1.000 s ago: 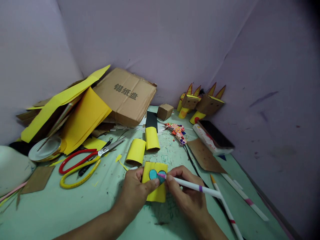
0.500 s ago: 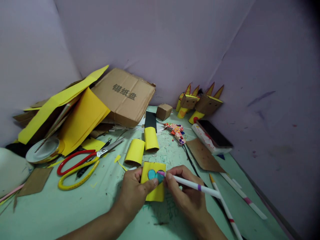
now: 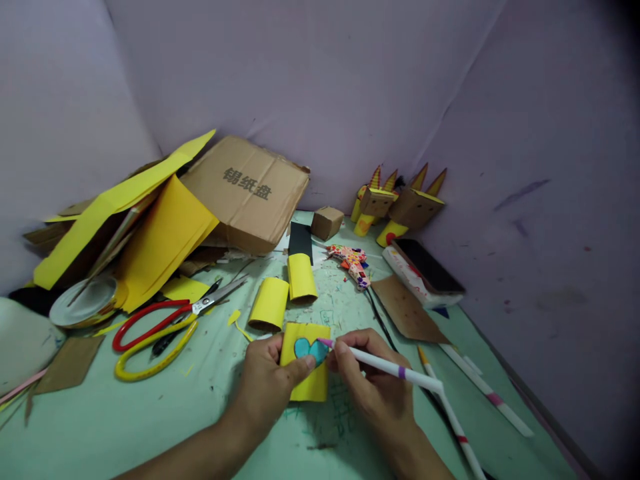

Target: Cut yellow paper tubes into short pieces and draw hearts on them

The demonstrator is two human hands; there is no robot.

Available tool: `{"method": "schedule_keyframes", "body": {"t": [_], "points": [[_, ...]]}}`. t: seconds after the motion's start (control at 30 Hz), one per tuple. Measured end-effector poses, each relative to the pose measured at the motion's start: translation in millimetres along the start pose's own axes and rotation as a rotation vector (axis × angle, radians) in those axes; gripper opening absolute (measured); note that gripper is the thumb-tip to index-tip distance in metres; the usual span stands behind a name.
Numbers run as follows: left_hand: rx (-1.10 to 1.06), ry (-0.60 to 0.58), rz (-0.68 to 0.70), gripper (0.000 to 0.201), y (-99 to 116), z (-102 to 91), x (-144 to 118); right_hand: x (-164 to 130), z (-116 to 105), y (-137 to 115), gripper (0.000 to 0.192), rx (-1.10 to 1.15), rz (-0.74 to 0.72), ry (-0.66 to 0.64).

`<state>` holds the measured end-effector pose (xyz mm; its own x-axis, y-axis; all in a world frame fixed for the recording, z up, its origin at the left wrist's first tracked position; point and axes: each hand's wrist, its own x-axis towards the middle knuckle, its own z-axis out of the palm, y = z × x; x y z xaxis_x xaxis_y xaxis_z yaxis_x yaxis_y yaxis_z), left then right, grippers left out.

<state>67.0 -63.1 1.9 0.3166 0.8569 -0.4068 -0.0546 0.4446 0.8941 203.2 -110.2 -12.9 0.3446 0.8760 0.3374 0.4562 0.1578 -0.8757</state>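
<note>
In my left hand [image 3: 273, 377] I grip a yellow paper-covered cardboard tube [image 3: 307, 390], thumb pressed on its front. A blue heart [image 3: 303, 347] with a dark outline is drawn there, partly under the thumb. My right hand [image 3: 377, 383] pinches a white marker [image 3: 380, 363] with a purple band, its pinkish-purple tip at the heart's upper right lobe. Just beyond the held tube stand two more yellow tubes, one on the left [image 3: 270, 303] and one farther back [image 3: 302, 277].
Scissors [image 3: 203, 305] with red and yellow handles lie left. A cardboard box [image 3: 245, 193] and yellow paper sheets [image 3: 160, 247] are piled behind. A patterned glue gun [image 3: 353, 263], a phone [image 3: 429, 267], and two horned cardboard figures [image 3: 413, 208] are right, with another marker [image 3: 455, 420] nearer.
The marker tip has shifted slightly along the heart's right lobe, and the marker's back end has tipped a little. My left hand keeps its grip on the tube.
</note>
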Motion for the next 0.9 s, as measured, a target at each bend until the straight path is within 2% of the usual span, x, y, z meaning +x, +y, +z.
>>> {"method": "schedule_keyframes", "body": {"t": [0.33,0.47,0.6,0.77,0.9], "points": [[0.013,0.040,-0.002,0.028,4.5,1.6,-2.3,-3.0,-3.3,0.4,0.007,-0.189,-0.294,-0.055],[0.027,0.047,0.030,0.030,3.2,1.6,-1.2,-4.3,-2.8,0.6,0.004,-0.137,-0.285,-0.044],[0.002,0.062,0.002,0.031,5.9,4.0,-2.5,-2.5,-2.8,1.5,0.006,-0.089,-0.280,-0.039],[0.047,0.088,0.017,0.023,9.8,5.6,-5.2,-0.4,-2.4,2.0,0.007,-0.130,-0.316,-0.044],[0.002,0.074,0.030,0.022,8.8,5.6,-4.7,-1.8,-1.1,3.2,0.007,-0.147,-0.341,-0.056]]}}
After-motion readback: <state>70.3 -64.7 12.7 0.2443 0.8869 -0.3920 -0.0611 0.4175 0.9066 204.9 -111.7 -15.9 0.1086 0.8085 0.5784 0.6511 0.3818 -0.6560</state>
